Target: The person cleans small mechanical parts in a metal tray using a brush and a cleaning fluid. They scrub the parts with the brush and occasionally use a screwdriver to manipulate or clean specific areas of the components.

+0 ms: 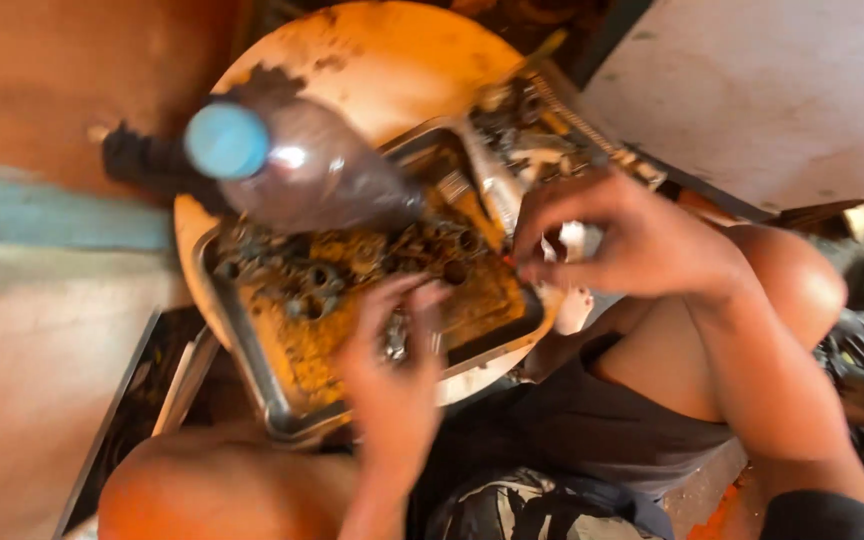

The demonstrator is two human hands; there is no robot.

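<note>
Watching the head feed here and it's pretty blurry, so bear with me. The left hand (392,375) is over the near edge of the metal tray (252,345), fingers curled around a small metal part (395,338), looks like a nut or fitting, can't make out which. The right hand (632,240) hovers at the tray's right edge, fingertips pinched together on something tiny and reddish (508,262); too small to say what it is.

The tray sits on a round orange stool (382,55) and is full of rusty, greasy nuts and bits (352,265). A plastic bottle with a blue cap (227,140) stands at the tray's far left corner. A bare knee (802,275) is just right of the stool.
</note>
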